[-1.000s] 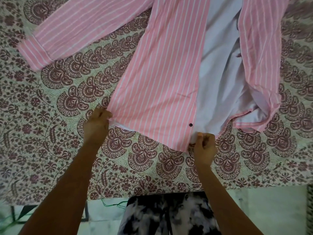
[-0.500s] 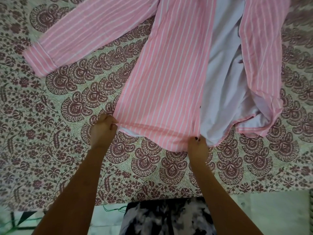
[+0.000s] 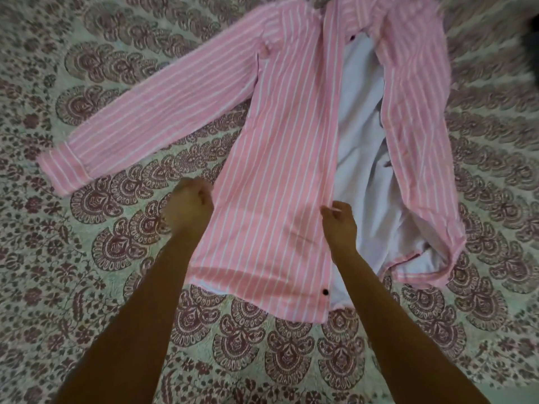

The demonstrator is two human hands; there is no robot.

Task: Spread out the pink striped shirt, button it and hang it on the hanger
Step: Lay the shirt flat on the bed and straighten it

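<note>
The pink striped shirt [image 3: 280,170] lies face up and unbuttoned on the patterned bedsheet [image 3: 87,258], its white inside showing between the two front panels. One front panel lies flat, with a black button [image 3: 325,292] near its hem. My left hand [image 3: 189,207] is curled at that panel's outer side edge and appears to grip it. At the panel's inner button edge, my right hand [image 3: 338,221] pinches the fabric. The other front panel [image 3: 420,141] is rumpled and folded at the right. No hanger is in view.
The shirt's sleeve [image 3: 151,126] stretches out to the left, cuff toward the left edge. The maroon floral bedsheet covers nearly the whole view. A dark object [image 3: 532,33] shows at the far right edge.
Both hands have left the hem corners and moved up the front panel to about its middle. The view has shifted, so more of the shirt's upper part now shows.
</note>
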